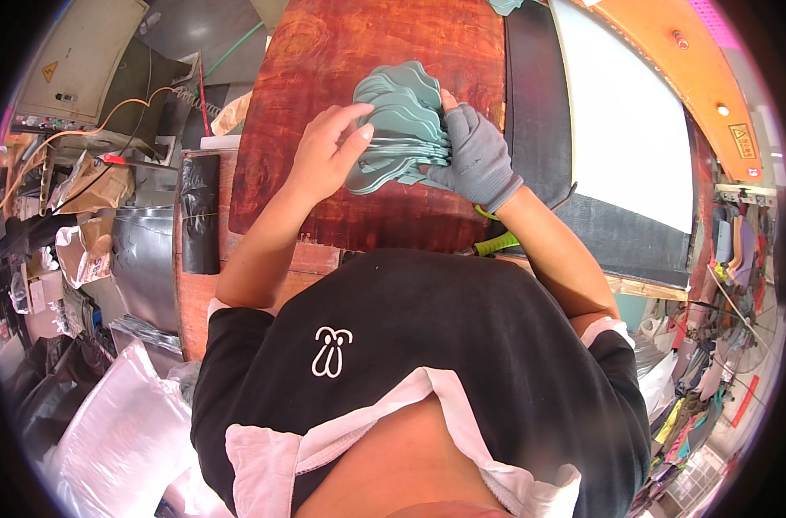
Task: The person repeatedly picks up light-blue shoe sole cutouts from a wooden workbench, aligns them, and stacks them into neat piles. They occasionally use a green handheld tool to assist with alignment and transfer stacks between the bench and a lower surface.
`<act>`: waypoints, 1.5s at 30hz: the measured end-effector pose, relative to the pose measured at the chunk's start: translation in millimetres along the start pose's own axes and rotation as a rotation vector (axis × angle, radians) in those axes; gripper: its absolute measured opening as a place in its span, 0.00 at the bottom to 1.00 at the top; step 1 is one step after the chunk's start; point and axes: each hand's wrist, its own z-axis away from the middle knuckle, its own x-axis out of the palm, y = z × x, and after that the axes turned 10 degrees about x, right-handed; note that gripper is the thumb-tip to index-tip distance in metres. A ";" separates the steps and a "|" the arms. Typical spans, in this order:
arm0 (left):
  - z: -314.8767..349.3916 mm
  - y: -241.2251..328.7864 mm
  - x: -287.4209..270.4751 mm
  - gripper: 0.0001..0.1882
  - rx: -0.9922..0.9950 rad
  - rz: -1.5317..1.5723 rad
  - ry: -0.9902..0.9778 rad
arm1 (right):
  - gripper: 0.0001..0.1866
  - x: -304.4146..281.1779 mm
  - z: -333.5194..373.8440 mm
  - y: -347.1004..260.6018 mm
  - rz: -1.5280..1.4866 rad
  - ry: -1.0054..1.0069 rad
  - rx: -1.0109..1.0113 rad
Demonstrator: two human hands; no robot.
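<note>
A thick stack of teal, wavy-edged flat sheet pieces (pixel 401 116) is raised over the red-brown board, its layers fanned out unevenly. My right hand (pixel 477 160), in a grey glove with bare fingertips, grips the stack's right side, thumb near its lower edge. At the left edge is my bare left hand (pixel 328 151), thumb and forefinger apart, their tips against or just beside the layers. Its other fingers are partly hidden.
Under my hands lies a glossy red-brown wooden board (pixel 324 52). To its right are a black surface, a white sheet (pixel 626 129) and an orange machine (pixel 725 95). A yellow-green handle (pixel 496 243) lies near my right wrist. A black roll (pixel 200 211) stands left.
</note>
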 end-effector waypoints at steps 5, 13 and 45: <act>0.3 2.1 0.1 0.18 0.055 -0.067 -0.007 | 0.57 0.4 -1.1 0.9 -0.009 0.001 -0.038; 2.4 7.4 0.6 0.08 0.309 -0.159 -0.153 | 0.56 0.4 -2.3 1.6 -0.003 0.008 -0.053; -7.0 20.3 14.4 0.18 0.699 -0.478 -0.006 | 0.55 3.3 5.9 5.8 -0.021 0.040 -0.109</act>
